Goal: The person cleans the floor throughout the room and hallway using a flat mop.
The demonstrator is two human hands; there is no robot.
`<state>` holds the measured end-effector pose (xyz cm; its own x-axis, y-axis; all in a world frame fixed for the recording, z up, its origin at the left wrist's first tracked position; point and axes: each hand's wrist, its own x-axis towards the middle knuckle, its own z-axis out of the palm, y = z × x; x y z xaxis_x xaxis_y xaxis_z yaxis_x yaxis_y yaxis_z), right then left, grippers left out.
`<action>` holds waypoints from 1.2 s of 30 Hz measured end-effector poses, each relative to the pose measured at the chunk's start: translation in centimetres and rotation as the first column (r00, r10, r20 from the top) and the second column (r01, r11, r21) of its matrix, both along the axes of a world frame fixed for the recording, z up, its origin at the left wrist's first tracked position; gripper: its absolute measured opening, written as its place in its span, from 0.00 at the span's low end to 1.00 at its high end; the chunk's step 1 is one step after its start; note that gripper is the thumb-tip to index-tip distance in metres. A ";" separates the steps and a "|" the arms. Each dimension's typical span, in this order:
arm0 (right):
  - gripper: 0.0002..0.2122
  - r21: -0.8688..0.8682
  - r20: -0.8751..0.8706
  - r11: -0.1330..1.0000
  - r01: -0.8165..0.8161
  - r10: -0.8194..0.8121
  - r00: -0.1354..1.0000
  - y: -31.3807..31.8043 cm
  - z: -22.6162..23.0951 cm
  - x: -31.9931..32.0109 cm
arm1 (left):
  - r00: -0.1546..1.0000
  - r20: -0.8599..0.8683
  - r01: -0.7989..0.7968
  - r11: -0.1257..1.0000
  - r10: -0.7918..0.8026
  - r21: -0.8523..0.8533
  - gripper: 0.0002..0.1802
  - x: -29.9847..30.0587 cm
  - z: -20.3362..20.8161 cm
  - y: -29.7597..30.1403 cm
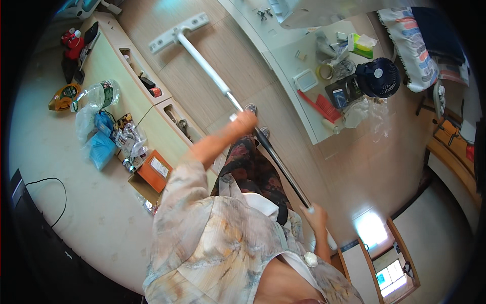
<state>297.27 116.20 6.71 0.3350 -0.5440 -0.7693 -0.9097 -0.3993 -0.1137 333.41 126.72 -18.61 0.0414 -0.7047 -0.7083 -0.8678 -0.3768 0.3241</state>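
White flat-headed mop (277, 159) w/ long blk/silver pole: gripping w/ fingers of L hand (245, 121) clamped mid-pole, of R hand (317, 216) clamped nr white end, above beige wood-look flr (243, 61).

Small pale lettering (68, 255) runs along the edge of the black screen (45, 248). A white label (160, 166) stands on the orange box (148, 175), a green label (108, 92) on the clear container (87, 97); their print is too small to read.
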 end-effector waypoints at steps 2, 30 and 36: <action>0.22 0.016 0.049 0.999 -0.030 0.029 0.998 1.2 -2.7 6.4 | 0.998 0.068 -0.019 0.995 0.012 0.096 0.09 7.6 -0.9 1.2; 0.18 -0.033 -0.121 0.969 -0.246 0.240 0.963 -10.2 7.5 -15.5 | 0.978 0.005 -0.207 0.978 0.207 -0.008 0.10 -24.0 0.3 -3.4; 0.18 -0.199 -0.208 0.943 -0.266 0.225 0.952 -13.9 12.3 -31.0 | 0.965 -0.238 -0.138 0.985 0.110 -0.105 0.08 -39.0 6.5 -8.3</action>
